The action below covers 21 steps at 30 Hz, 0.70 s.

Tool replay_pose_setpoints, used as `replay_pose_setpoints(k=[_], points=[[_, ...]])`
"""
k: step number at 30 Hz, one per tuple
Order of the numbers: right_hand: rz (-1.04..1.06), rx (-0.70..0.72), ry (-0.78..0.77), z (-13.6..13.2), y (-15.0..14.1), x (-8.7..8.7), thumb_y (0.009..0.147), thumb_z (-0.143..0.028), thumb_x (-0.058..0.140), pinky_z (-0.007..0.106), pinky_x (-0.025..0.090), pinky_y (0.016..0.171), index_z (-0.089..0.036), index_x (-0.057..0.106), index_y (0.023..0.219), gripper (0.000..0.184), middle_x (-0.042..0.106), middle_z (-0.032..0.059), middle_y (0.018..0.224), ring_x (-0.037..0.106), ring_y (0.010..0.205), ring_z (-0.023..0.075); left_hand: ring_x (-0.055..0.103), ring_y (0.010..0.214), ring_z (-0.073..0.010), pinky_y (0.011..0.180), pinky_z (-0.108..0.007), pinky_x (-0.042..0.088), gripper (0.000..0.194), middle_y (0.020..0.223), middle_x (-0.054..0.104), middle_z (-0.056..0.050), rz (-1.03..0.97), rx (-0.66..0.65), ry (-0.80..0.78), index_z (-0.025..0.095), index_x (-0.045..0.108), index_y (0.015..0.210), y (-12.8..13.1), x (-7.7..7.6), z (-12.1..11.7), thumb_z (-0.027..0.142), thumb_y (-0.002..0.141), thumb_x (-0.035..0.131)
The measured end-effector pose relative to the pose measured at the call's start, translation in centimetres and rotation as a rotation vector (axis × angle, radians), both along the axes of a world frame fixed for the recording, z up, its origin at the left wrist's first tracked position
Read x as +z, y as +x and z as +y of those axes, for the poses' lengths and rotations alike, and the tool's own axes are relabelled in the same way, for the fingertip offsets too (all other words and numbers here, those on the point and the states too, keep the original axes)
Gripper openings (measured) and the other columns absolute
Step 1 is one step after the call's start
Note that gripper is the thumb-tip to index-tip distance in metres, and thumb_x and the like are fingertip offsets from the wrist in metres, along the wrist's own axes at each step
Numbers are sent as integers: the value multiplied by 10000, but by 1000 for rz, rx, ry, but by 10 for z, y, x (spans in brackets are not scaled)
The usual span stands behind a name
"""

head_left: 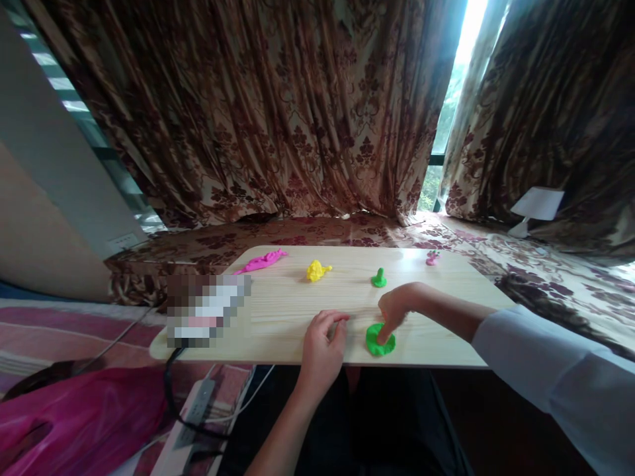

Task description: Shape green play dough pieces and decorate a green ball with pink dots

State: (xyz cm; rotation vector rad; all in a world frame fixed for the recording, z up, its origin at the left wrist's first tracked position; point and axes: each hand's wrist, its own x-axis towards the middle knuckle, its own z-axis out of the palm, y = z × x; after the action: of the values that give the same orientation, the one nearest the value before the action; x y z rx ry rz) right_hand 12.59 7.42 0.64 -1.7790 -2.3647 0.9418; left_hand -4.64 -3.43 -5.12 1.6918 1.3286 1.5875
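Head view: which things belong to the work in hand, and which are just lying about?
In use: green disc, right hand on it, left hand nearby; perhaps green stub, yellow lump, long pink piece.
Apparently lying about: white lamp, power strip.

Brn ptrnd curtains [297,119], brt window [449,119], lamp [540,203]

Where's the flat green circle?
In the head view, the flat green circle is near the table's front edge, right of centre, under the right hand and just right of the left hand.
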Motion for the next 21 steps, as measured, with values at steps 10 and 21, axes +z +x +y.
replay_pose_setpoints(k=[10,21], points=[[-65,-97,-38,15,-18,4,384,-522,756,300,438,571,-152,667,669,475,618,24,617,599,641,194,565,884,-182,838,-296,401,169,874,625,-39,47,-3,-5,200,650,828,-2,-3,-1,189,796,485],[-477,61,-262,16,-36,11,344,-546,764,337,440,536,-126,628,489,465,586,39,490,590,524,213,557,900,-175,863,-306,393,174,891,622,-42,75,-8,-21,190,640,849,-6,-4,-2,201,815,470]])
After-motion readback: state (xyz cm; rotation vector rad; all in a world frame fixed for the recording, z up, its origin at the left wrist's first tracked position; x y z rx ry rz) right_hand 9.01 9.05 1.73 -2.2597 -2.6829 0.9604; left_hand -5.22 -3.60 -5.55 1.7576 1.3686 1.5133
